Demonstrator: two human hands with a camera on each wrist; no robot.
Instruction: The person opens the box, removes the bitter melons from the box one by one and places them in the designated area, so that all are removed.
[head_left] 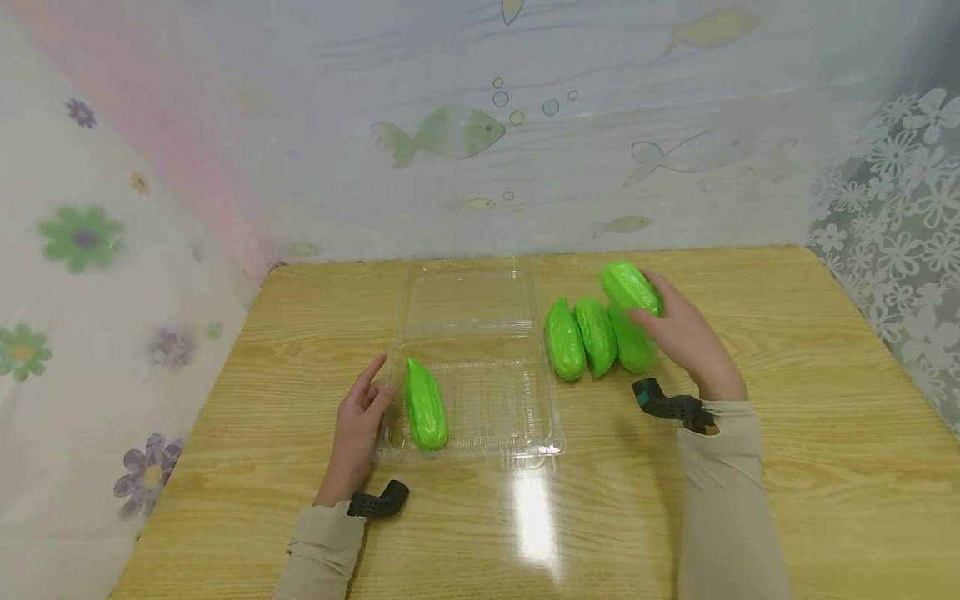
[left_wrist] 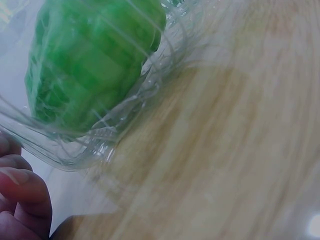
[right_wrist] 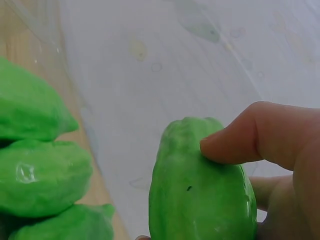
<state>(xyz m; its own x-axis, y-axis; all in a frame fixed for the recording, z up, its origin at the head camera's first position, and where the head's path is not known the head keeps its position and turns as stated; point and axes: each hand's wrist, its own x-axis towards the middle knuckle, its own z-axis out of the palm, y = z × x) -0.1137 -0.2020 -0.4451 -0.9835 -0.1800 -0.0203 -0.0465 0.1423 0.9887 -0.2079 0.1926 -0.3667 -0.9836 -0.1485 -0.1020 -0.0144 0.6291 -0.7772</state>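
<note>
In the head view, my right hand (head_left: 690, 342) grips a glossy green bitter melon (head_left: 630, 286), raised above the others at the right. The right wrist view shows the thumb (right_wrist: 235, 142) pressed on the ribbed side of this bitter melon (right_wrist: 200, 195), with fingers behind it. Below and left of that hand, several more bitter melons (head_left: 566, 340) lie side by side on the table. A clear plastic container (head_left: 487, 450) stands with its lid folded back, one bitter melon (head_left: 426, 407) lying along its left side. My left hand (head_left: 360, 421) holds the container's left rim, fingers bent.
The wooden table (head_left: 225, 500) reaches back to a wall covering (head_left: 450, 208) printed with fish. Flowered sheets (head_left: 90, 317) hang on the left, and a lace-patterned one (head_left: 915, 200) on the right. The lid (head_left: 468, 296) lies flat toward the wall.
</note>
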